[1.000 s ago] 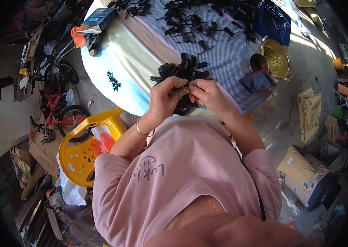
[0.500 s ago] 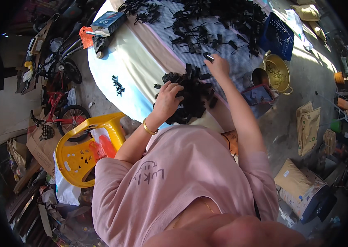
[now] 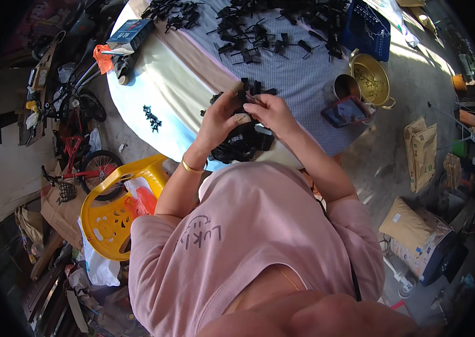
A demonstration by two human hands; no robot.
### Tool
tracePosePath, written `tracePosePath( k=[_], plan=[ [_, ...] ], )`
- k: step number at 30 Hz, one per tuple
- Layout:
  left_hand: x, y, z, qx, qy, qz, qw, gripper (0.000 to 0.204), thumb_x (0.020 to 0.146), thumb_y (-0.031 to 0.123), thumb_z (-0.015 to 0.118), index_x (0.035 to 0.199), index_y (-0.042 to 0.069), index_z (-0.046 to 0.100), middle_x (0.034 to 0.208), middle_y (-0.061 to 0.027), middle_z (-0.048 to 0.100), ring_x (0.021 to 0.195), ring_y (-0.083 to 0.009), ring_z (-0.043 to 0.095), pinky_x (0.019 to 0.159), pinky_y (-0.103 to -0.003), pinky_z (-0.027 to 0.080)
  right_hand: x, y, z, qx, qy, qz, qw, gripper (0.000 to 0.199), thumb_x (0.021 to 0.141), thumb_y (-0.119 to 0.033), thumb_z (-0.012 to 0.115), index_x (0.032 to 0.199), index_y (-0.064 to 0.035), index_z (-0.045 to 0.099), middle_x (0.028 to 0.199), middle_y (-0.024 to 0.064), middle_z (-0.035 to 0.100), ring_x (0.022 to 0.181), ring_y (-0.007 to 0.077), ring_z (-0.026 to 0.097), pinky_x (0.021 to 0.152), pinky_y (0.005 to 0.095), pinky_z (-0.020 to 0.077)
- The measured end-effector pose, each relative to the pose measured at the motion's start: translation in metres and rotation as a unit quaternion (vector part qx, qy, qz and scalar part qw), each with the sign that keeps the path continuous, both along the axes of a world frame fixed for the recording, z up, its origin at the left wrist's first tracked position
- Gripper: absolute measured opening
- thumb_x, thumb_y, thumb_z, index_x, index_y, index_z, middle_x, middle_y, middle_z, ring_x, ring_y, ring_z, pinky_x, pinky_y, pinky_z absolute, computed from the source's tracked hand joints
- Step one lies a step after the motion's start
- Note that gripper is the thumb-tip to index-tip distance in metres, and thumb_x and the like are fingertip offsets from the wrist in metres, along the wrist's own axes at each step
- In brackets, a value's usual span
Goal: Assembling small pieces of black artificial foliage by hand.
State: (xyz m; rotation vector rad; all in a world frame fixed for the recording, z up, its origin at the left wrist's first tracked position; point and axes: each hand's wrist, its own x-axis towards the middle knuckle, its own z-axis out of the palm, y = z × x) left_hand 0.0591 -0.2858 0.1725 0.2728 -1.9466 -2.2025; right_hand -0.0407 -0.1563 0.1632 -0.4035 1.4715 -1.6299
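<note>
My left hand (image 3: 220,122) and my right hand (image 3: 275,114) are together above a heap of black plastic parts (image 3: 241,145) at the table's near edge. Between the left thumb and fingers sits a small black plastic part (image 3: 241,103), partly covered. Tan wraps show on the left thumb and a fingertip. The right thumb and fingers are pinched against the near side of this part; whatever else they hold is too small to make out. Further back, many black parts with thin leads (image 3: 260,36) lie spread on the checked cloth (image 3: 299,76).
Right of the heap stand a phone (image 3: 345,112), a metal cup (image 3: 343,88), a gold-coloured pot (image 3: 373,81) and a blue basket (image 3: 367,31). A small black cluster (image 3: 151,118) and a blue box (image 3: 131,36) lie left. A yellow chair (image 3: 102,222) stands beside me.
My right hand has come back from the far right of the heap to meet my left. The left hand has lifted off the heap and turned, with a black part in its fingers.
</note>
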Motion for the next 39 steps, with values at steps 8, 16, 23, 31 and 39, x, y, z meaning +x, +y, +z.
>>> tracePosePath(
  k=[8,16,23,31,39],
  plan=[
    [0.007,0.021,0.019,-0.163,-0.009,-0.012,0.987,0.045,0.085,0.002,0.050,0.127,-0.002,0.032,0.118,-0.0149,0.050,0.099,-0.0179,0.055,0.085,-0.029,0.045,0.023,0.027,0.011,-0.036,0.093,-0.023,0.995,0.013,0.089,-0.013,0.051,0.093,-0.0014,0.057,0.067,-0.0030,0.051,0.052,0.0010,0.039,0.045,0.0155,0.0313],
    [0.014,0.020,0.017,0.040,0.008,-0.007,0.999,0.028,0.088,0.002,0.046,0.114,0.000,0.034,0.113,-0.0141,0.051,0.089,-0.0150,0.053,0.078,-0.029,0.046,0.022,0.036,0.028,-0.012,0.203,-0.011,0.979,0.015,0.089,-0.013,0.050,0.094,-0.0014,0.058,0.067,-0.0020,0.054,0.053,0.0017,0.040,0.047,0.0171,0.0322],
    [0.025,0.028,0.024,-0.044,-0.007,0.049,0.998,0.024,0.086,0.002,0.050,0.108,-0.004,0.042,0.089,-0.0082,0.058,0.076,-0.0115,0.056,0.069,-0.024,0.047,0.026,0.030,0.038,0.013,0.265,0.012,0.964,0.015,0.088,-0.012,0.051,0.088,-0.0008,0.060,0.064,-0.0009,0.056,0.055,0.0027,0.044,0.048,0.0181,0.0347],
    [0.028,0.027,0.033,-0.079,0.037,0.105,0.991,0.022,0.079,0.001,0.061,0.099,-0.003,0.053,0.092,-0.0096,0.062,0.086,-0.0157,0.060,0.076,-0.026,0.047,0.038,0.028,0.057,-0.013,0.224,-0.003,0.974,0.015,0.089,-0.012,0.050,0.083,-0.0014,0.059,0.062,-0.0010,0.057,0.051,0.0025,0.042,0.045,0.0182,0.0323],
    [0.028,0.028,0.039,-0.339,0.093,0.106,0.930,0.016,0.076,-0.004,0.062,0.091,-0.002,0.056,0.091,-0.0104,0.063,0.090,-0.0171,0.060,0.076,-0.029,0.049,0.042,0.032,0.040,-0.011,-0.010,0.023,1.000,0.016,0.091,-0.016,0.048,0.088,-0.0045,0.057,0.063,-0.0021,0.053,0.050,0.0003,0.038,0.042,0.0156,0.0284]
  ],
)
